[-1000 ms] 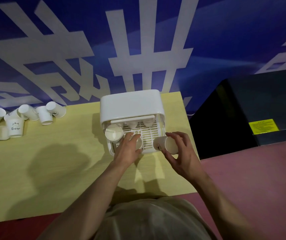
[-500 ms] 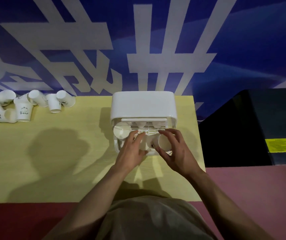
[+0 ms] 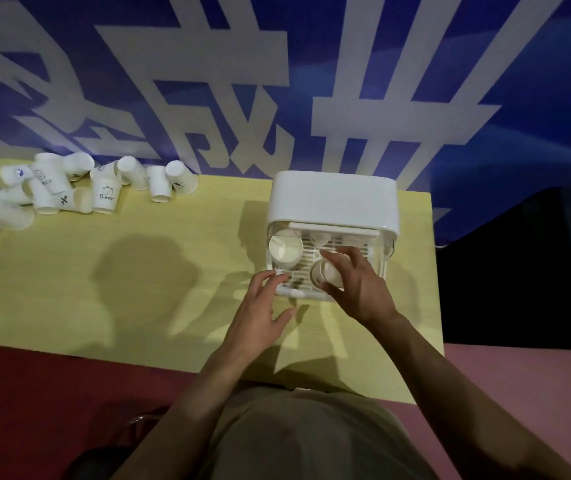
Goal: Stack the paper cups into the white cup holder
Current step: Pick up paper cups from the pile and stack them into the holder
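Observation:
The white cup holder [image 3: 332, 202] stands on the yellow table [image 3: 138, 289], its front open over a slatted tray. One paper cup [image 3: 284, 249] sits in the tray's left side, and more cups show at the back under the lid. My right hand [image 3: 356, 289] grips a paper cup [image 3: 325, 277] on its side over the tray's front middle. My left hand [image 3: 260, 313] hovers just in front of the holder's left corner, fingers spread and holding nothing.
A heap of several loose paper cups [image 3: 69, 188] lies at the table's far left. A blue and white banner [image 3: 277, 81] hangs behind the table. A black box [image 3: 526, 271] stands right of the table. The table's right edge runs close beside the holder.
My left hand let go of the tray area and drew back toward me, opening. My right hand carried its cup leftward to the tray's middle. The camera view shifted left.

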Available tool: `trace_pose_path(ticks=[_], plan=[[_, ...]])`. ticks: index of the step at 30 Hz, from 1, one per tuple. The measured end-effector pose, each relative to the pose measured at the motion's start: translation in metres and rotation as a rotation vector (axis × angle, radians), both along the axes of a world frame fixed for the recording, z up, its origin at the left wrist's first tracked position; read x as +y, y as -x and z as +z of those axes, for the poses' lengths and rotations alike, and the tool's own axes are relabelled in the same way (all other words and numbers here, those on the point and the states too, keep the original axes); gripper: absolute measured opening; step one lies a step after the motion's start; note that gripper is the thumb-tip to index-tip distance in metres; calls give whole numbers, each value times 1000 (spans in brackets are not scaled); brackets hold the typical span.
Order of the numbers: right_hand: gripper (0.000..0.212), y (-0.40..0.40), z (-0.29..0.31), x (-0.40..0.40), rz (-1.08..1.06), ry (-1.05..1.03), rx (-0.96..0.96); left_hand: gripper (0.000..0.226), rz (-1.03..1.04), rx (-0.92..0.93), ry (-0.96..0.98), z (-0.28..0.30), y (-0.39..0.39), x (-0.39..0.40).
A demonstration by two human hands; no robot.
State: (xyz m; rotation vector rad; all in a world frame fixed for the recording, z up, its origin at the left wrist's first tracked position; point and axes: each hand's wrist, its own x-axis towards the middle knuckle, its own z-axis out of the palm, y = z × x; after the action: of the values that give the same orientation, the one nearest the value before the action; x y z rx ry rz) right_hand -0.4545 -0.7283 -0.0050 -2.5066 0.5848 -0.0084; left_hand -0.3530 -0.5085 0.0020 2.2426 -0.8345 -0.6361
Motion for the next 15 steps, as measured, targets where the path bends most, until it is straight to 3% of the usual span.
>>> trace_pose_path(ticks=[5,15], plan=[[67,-9,-23,1,55,1,120,59,32,5,5,4,-4,20],[75,-20,-34,17,30,-79,132,56,80,60,24,7,-12,39]])
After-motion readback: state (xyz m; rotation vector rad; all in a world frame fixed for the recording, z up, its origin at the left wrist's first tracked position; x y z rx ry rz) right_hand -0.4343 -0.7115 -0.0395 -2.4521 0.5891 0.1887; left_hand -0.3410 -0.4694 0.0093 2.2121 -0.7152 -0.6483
